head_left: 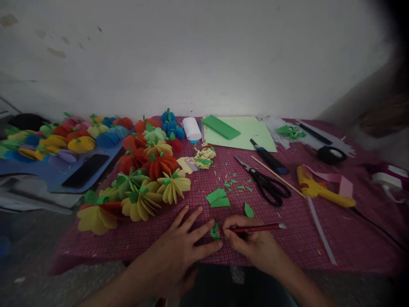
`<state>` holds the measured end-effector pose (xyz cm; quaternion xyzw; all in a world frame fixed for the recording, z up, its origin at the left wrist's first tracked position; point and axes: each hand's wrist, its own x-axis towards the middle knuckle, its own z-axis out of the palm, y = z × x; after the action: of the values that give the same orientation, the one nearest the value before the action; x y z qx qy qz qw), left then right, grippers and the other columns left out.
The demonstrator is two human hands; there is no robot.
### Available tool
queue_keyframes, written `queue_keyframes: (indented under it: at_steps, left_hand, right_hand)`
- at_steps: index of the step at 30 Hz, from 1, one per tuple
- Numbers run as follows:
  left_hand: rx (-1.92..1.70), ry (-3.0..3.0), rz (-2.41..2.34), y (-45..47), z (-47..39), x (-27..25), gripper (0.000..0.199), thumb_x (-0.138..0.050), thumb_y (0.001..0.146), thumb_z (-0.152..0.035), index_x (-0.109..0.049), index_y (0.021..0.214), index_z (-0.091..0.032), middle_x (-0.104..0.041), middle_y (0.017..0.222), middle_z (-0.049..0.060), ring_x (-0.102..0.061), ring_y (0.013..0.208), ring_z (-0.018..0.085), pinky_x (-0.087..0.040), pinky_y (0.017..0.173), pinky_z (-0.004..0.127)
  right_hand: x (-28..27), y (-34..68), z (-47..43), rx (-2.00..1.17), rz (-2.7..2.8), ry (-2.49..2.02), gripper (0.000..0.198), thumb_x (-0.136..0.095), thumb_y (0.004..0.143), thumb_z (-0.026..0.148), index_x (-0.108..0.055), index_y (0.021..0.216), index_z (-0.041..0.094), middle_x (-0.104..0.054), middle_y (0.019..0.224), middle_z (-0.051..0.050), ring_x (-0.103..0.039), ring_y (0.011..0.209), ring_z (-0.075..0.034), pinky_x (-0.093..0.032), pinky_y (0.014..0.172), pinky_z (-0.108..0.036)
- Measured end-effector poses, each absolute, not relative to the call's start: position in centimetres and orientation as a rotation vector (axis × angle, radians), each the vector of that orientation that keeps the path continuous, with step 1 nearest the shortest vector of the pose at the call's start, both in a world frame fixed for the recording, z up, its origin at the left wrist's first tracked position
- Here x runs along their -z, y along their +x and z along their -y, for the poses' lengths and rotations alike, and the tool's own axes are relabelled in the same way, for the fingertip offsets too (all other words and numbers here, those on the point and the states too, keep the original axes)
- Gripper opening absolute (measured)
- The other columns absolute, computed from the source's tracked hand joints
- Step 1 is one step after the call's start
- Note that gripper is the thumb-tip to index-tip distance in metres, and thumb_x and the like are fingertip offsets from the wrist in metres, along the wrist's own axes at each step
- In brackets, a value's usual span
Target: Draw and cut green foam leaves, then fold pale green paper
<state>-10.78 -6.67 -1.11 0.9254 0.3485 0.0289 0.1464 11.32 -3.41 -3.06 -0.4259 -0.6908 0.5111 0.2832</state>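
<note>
My left hand (188, 236) lies spread on the checked tablecloth, its fingertips beside and touching a small green paper piece (215, 230). Pinched in my right hand (252, 241) is a red pencil (258, 228), its front end at that green piece and its silvery end pointing right. A cut green paper leaf (248, 209) rests just above my right hand. Flat green paper strips (218, 198) lie farther up, with tiny green scraps around them. Black-handled scissors (265, 181) lie partly open to the upper right.
Colourful folded paper pumpkins (159, 164) crowd the left side, more on a blue board (73, 170) with a black phone (85, 170). A cutter knife (269, 157), a wooden stick (277, 176) and a yellow glue gun (322, 189) lie right. Green sheets (252, 132) lie by the wall.
</note>
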Motion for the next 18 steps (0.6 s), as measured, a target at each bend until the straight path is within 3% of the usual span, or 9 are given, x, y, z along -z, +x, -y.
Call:
queue_keyframes:
  at_steps: [18]
  left_hand:
    - [-0.15, 2.686, -0.992, -10.79, 6.68, 0.98, 0.087, -0.058, 0.056, -0.009, -0.034, 0.135, -0.037, -0.031, 0.145, 0.003, -0.01, 0.135, 0.04, -0.011, 0.101, 0.067]
  right_hand:
    - [3.05, 11.54, 3.51, -1.436, 1.787, -1.126, 0.009, -0.05, 0.077, 0.017, -0.057, 0.073, 0.019, -0.051, 0.062, 0.003, -0.044, 0.055, -0.01, -0.035, 0.05, -0.02]
